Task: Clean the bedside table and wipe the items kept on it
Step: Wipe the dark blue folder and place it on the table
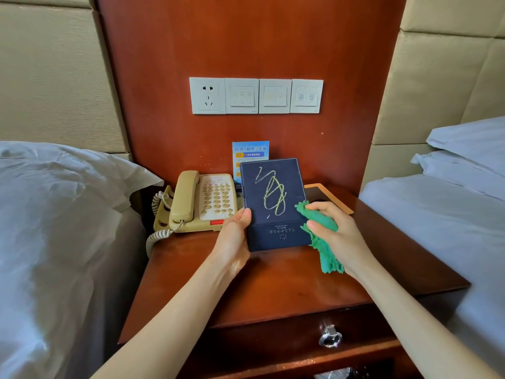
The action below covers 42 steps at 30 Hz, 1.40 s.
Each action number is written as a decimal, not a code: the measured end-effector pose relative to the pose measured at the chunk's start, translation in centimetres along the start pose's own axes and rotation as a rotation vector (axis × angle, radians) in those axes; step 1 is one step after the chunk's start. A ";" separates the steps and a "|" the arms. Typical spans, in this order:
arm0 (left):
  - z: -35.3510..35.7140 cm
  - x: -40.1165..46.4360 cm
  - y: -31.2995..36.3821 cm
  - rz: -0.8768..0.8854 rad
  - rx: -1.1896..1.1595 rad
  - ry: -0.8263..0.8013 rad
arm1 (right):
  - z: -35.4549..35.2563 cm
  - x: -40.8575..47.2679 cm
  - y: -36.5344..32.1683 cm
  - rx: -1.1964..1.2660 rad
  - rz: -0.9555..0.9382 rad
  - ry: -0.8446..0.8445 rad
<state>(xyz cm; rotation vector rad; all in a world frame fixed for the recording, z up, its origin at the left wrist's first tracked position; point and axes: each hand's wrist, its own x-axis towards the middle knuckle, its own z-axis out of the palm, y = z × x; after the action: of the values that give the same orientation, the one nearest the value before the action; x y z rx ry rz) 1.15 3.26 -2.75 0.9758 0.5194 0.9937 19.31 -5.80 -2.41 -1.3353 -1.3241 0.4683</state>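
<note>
Dark blue folder (pixel 273 206), fabric-textured, stitched at the edges, scrawled with a yellow-green squiggle; held upright above the counter (pixel 287 285), long axis near vertical, top leaning slightly left, cover facing the camera. Gripped at its lower left edge by the left hand (pixel 233 239), thumb across the front, the other fingers hidden behind. Touched along its lower right edge by a crumpled green cloth (pixel 323 236), fuzzy and ragged-edged, bunched in the curled fingers (pixel 317 224) of the right hand (pixel 338 233), loose end hanging down. Beneath, glossy reddish-brown wood, with a drawer and shiny metal knob (pixel 330 337). To the left, a beige plastic corded telephone (pixel 200 202), handset on its cradle. Behind the folder, a blue printed card (pixel 250 151) against the wooden back panel; to the right, a flat dark tray with pale rim (pixel 326 196). Higher up, a row of white switches and a socket (pixel 255 96). White bedding on both sides.
</note>
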 end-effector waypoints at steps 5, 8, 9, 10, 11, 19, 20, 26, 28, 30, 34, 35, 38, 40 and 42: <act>0.7 -0.3 -0.4 -0.041 0.178 -0.042 | 0.0 -0.2 0.6 -0.255 0.030 0.104; 0.9 -0.4 -0.4 -0.082 0.193 -0.056 | 0.3 -0.1 0.6 -0.394 -0.041 0.211; 0.9 -0.4 -0.3 -0.083 0.192 -0.054 | 0.3 0.1 0.4 -0.393 -0.068 0.229; 1.0 -0.4 -0.3 -0.082 0.197 -0.055 | 0.3 0.4 0.3 -0.376 -0.094 0.246; 1.0 -0.5 -0.2 -0.080 0.212 -0.053 | 0.2 0.7 0.1 -0.348 -0.115 0.270; 0.5 -0.7 0.4 -0.001 0.248 0.235 | 0.8 0.1 0.2 -0.447 -0.305 0.038; 0.3 -0.7 0.5 0.021 0.253 0.273 | 0.9 -0.5 0.8 -0.470 -0.300 -0.042; 0.9 -1.1 0.4 0.031 0.354 0.199 | -2.3 1.4 0.4 -0.646 -0.471 -0.005; 1.1 -1.2 0.2 0.005 0.383 0.141 | -3.3 3.4 -0.5 -0.656 -0.438 0.126; 1.1 -1.3 0.2 0.008 0.396 0.127 | -3.5 4.2 -1.2 -0.691 -0.392 0.161; 0.7 -1.4 0.5 0.039 0.362 0.209 | -1.8 1.5 -0.9 -0.846 -0.542 -0.035; 0.5 -1.3 0.5 0.053 0.347 0.241 | -1.3 0.3 -0.6 -0.841 -0.574 -0.131; 0.4 -1.3 0.6 0.074 0.369 0.266 | -1.3 -1.5 -0.1 -0.834 -0.605 -0.325; 0.5 -1.4 0.4 0.060 0.406 0.228 | -2.4 -0.9 -0.4 -0.859 -0.652 -0.315; 0.8 -1.5 0.3 0.018 0.436 0.170 | -3.7 0.8 -1.0 -0.870 -0.637 -0.182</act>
<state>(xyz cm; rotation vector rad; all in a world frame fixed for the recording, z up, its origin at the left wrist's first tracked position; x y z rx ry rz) 0.94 1.67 -2.20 1.2884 0.8959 1.0050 22.28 -6.94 -0.23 -1.4397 -2.1245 -0.5009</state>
